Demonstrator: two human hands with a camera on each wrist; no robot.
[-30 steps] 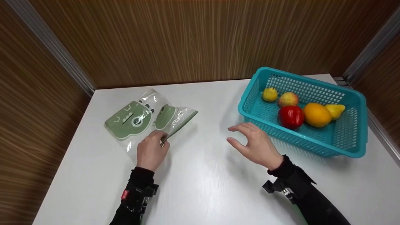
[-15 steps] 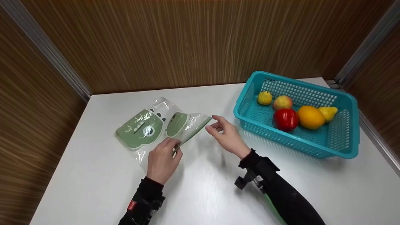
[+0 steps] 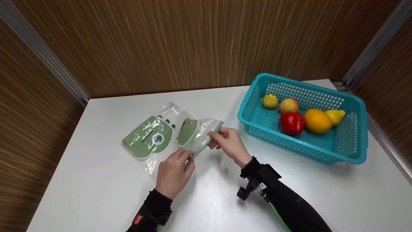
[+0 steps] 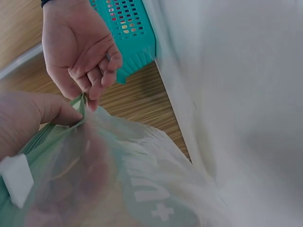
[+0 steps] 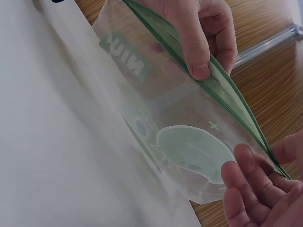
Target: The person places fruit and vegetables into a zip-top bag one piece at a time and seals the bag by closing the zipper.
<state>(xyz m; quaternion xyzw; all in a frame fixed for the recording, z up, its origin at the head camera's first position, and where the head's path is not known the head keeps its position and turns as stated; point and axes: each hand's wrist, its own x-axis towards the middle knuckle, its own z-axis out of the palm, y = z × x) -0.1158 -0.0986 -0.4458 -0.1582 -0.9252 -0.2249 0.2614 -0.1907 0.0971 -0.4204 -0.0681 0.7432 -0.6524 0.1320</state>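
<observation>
A clear zip bag (image 3: 161, 137) with a green cartoon print lies on the white table (image 3: 96, 193), left of centre. My left hand (image 3: 173, 170) pinches the near end of its green zip edge (image 3: 201, 149), thumb on top in the right wrist view (image 5: 199, 33). My right hand (image 3: 228, 142) pinches the same edge further along, close to the far corner. In the left wrist view the right hand (image 4: 80, 52) grips the strip just beyond my left thumb (image 4: 33, 116). The bag's mouth (image 5: 236, 104) is lifted off the table between the two hands.
A teal mesh basket (image 3: 289, 140) stands at the right. It holds a red apple (image 3: 291, 123), an orange (image 3: 317, 120), a yellow pear (image 3: 335, 116) and two smaller fruits. Wood-panelled walls close the table's back and sides.
My right hand moved left from beside the basket to the bag and took hold of the zip edge. The left hand kept its pinch, and the edge has risen slightly.
</observation>
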